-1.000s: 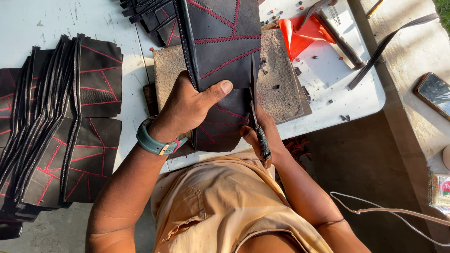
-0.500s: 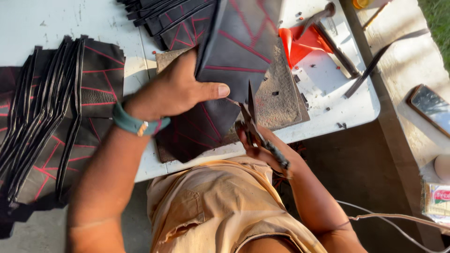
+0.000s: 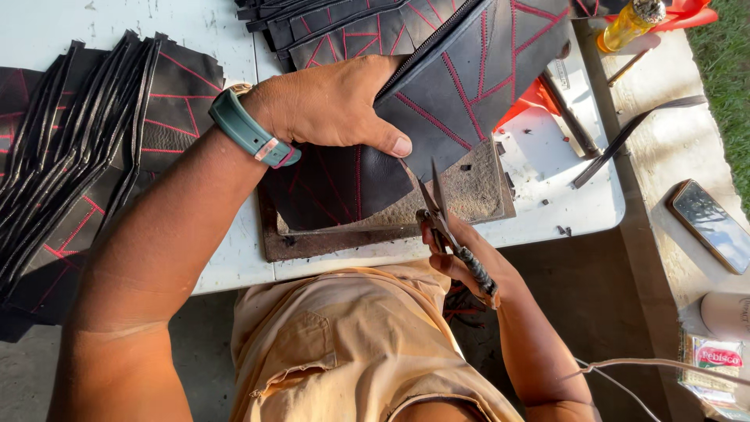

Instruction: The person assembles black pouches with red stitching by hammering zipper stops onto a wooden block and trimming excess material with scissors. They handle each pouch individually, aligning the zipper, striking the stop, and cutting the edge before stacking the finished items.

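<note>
My left hand (image 3: pixel 332 101) grips a black leather panel with red stitching (image 3: pixel 476 74) by its edge, thumb pressed on top, and holds it tilted over a worn brown cutting board (image 3: pixel 469 195). A teal watch sits on that wrist. My right hand (image 3: pixel 461 262) holds a pair of dark scissors (image 3: pixel 437 207), blades slightly apart and pointing up toward the panel's lower corner. Another black stitched piece (image 3: pixel 336 187) lies flat on the board under my left hand.
A thick stack of similar black and red pieces (image 3: pixel 86 148) lies on the white table (image 3: pixel 547 211) at the left, more at the top (image 3: pixel 328 23). A phone (image 3: pixel 711 225) rests on the concrete ledge at right, a yellow bottle (image 3: pixel 629 23) above it, and a dark strap (image 3: pixel 625 139).
My left hand has swung the panel further right and up across the board. The scissors in my right hand have risen toward the panel's lower corner.
</note>
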